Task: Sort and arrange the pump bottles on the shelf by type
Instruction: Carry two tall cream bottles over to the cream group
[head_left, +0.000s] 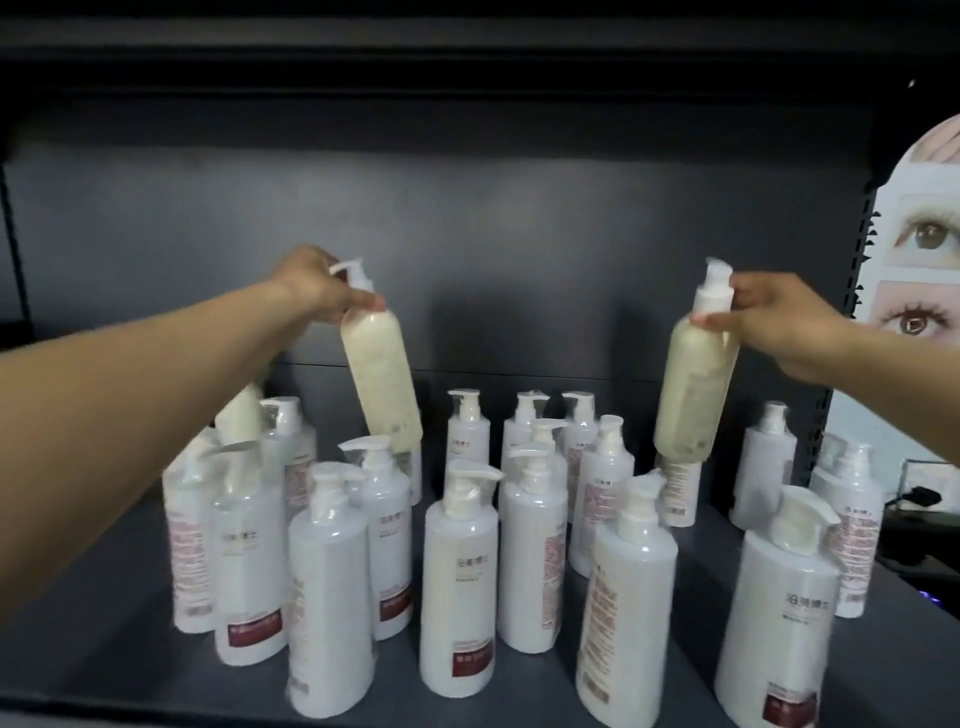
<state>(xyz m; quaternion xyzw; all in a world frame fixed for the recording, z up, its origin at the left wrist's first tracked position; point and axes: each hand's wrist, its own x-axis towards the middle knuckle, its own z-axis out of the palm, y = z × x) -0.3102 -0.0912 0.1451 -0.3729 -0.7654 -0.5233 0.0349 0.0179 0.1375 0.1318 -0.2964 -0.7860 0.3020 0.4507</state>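
cream bottles: 2 held up (382, 371) (696, 384), a third half hidden behind the left arm (240, 415) | white bottles (457, 587): about 17 standing on the shelf (104, 649) | hands: 2 (317, 283) (779, 317)

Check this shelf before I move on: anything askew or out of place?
No spills show. The white bottles stand scattered and face different ways; two cream bottles hang tilted from the hands.

Btl labels (466, 538) too blurry to read; poster (922, 249) cut off
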